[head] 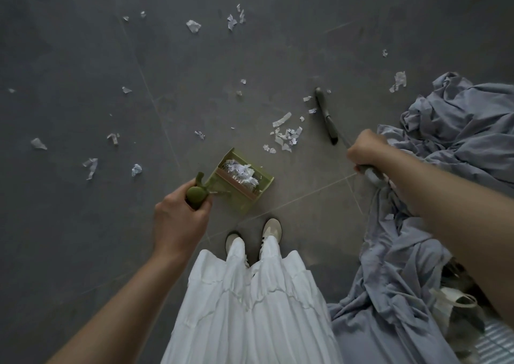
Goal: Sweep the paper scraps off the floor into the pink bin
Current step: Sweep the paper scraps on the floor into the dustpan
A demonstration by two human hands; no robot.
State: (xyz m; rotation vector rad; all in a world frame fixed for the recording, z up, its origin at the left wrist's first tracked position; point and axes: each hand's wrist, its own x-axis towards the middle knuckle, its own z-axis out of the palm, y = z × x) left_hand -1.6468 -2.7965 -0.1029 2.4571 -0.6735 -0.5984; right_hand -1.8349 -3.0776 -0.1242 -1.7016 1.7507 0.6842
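Grey floor tiles [83,58] fill the view, seen from above, with thin grout lines crossing them. White paper scraps [193,26] lie strewn over the floor, from the far edge down to the near left, where single pieces sit well apart from one another.

At near left the left hand [178,222] is curled round the round-topped green handle [196,194] of a long-handled dustpan [242,181]. The pan itself rests on the floor just beyond the person's feet, its open mouth facing far and to the right, and crumpled paper already lies inside it. Below it two pale shoes [271,229] stand side by side under a white pleated skirt [250,308].

Just to the right of the pan, and a little farther off, a small heap of scraps [286,137] lies on the tile. Beside that heap is the dark broom head [326,116], set on the floor at a slant. The right hand [364,148] grips the broom's handle, fingers wrapped round it.

At far right a rumpled blue-grey cloth [459,130] spreads across the floor and runs down to the near edge. No pink bin shows in this view.
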